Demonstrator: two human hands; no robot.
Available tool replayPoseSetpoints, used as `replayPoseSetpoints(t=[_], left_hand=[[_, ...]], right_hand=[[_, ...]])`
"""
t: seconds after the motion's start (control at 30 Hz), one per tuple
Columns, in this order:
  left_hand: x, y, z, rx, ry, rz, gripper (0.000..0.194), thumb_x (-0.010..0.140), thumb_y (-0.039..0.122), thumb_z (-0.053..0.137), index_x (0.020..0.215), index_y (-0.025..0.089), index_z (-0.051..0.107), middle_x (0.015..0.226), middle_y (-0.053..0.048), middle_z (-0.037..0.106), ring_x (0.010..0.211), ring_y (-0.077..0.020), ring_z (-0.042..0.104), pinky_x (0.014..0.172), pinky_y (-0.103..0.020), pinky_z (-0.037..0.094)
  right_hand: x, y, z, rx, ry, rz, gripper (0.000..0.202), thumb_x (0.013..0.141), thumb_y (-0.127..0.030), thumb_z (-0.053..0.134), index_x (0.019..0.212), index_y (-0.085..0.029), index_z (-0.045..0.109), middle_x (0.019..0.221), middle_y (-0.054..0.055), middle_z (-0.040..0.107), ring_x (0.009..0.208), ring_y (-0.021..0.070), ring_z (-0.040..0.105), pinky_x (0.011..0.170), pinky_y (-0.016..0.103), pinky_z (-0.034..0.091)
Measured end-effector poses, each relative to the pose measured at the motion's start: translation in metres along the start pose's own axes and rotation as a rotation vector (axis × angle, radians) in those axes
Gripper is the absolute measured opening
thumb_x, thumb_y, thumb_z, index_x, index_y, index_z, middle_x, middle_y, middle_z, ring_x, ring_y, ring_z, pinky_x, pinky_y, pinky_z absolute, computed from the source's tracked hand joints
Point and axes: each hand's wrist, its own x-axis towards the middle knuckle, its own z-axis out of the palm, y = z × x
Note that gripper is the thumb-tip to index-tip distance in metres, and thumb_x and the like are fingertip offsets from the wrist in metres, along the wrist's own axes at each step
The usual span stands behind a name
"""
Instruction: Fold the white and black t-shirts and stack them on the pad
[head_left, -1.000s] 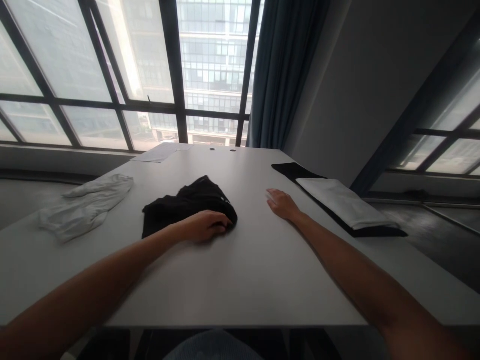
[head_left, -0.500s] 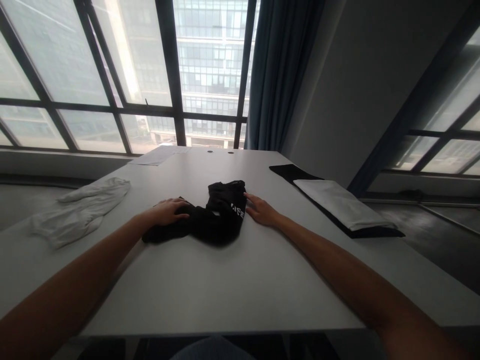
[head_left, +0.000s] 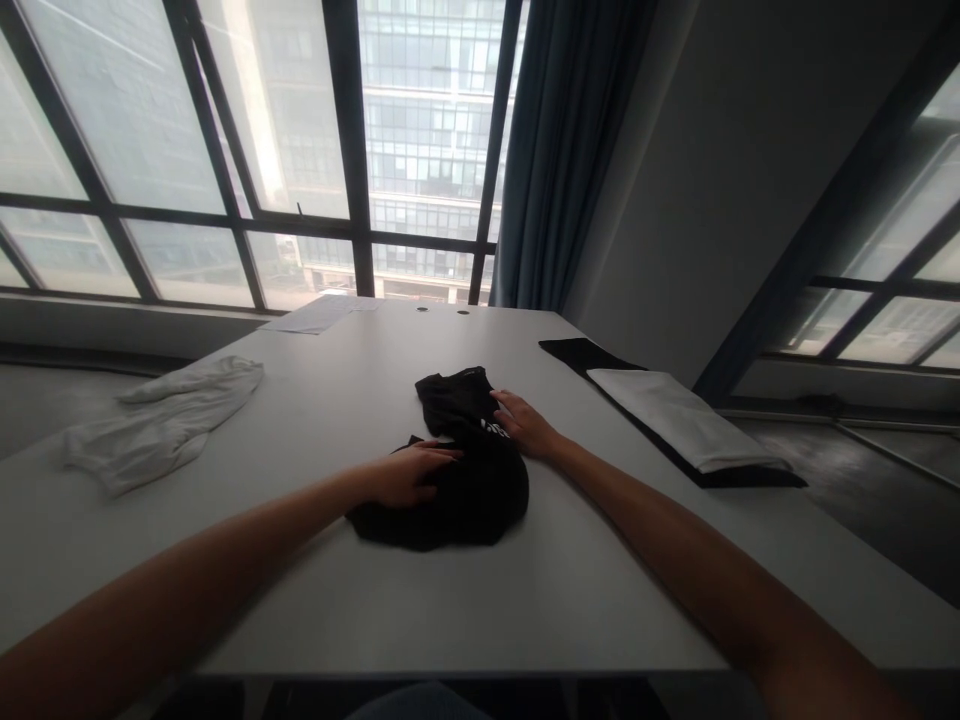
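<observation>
A bunched black garment (head_left: 480, 495) with white lettering on it lies near the middle of the white table (head_left: 420, 620). My left hand (head_left: 405, 473) rests over its left part, fingers reaching across the fabric and thumb lower down, gripping the cloth loosely. Against the upper right edge of the garment lies my right hand (head_left: 527, 424), fingers stretched out and apart, touching the cloth beside the lettering. Part of the lettering is covered by folds and by the right hand's fingers.
A rumpled white garment (head_left: 169, 420) lies on the table's left side. To the right, a folded pale cloth (head_left: 686, 420) sits on a black one (head_left: 585, 353). Papers (head_left: 315, 314) lie at the far left corner. Windows and a blue curtain (head_left: 566, 160) stand beyond.
My left hand has moved right and nearer to me, carrying the left part of the black garment with it, so the cloth is more bunched. My right hand has barely moved.
</observation>
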Motion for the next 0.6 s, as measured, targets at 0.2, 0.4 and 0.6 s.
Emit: replayPoseSetpoints(t=[0.2, 0.4, 0.6], left_hand=[[0.002, -0.004, 0.003, -0.019, -0.008, 0.059, 0.073, 0.077, 0.03, 0.076, 0.147, 0.035, 0.056, 0.153, -0.003, 0.056, 0.144, -0.0295, 0.046, 0.119, -0.038, 0.041], [0.002, 0.001, -0.004, -0.01, -0.036, 0.015, 0.066, 0.079, 0.036, 0.074, 0.143, 0.032, 0.059, 0.147, -0.005, 0.061, 0.139, -0.0302, 0.052, 0.115, -0.038, 0.043], [-0.006, -0.005, -0.025, 0.032, 0.001, -0.183, 0.042, 0.087, 0.041, 0.062, 0.127, 0.029, 0.067, 0.128, -0.008, 0.071, 0.119, -0.03, 0.064, 0.107, -0.042, 0.048]], right_hand=[[0.001, -0.012, -0.005, -0.188, -0.145, 0.02, 0.065, 0.095, -0.038, 0.057, 0.155, -0.015, 0.043, 0.144, 0.017, 0.06, 0.133, 0.0303, 0.055, 0.113, 0.046, 0.041], [0.005, -0.028, -0.015, -0.346, -0.182, 0.071, 0.053, 0.095, -0.036, 0.06, 0.145, -0.019, 0.057, 0.134, 0.015, 0.068, 0.127, 0.032, 0.059, 0.108, 0.045, 0.043], [-0.002, -0.012, -0.041, -0.415, -0.216, 0.304, 0.032, 0.088, -0.029, 0.066, 0.119, -0.027, 0.075, 0.108, 0.012, 0.078, 0.103, 0.033, 0.072, 0.092, 0.044, 0.053]])
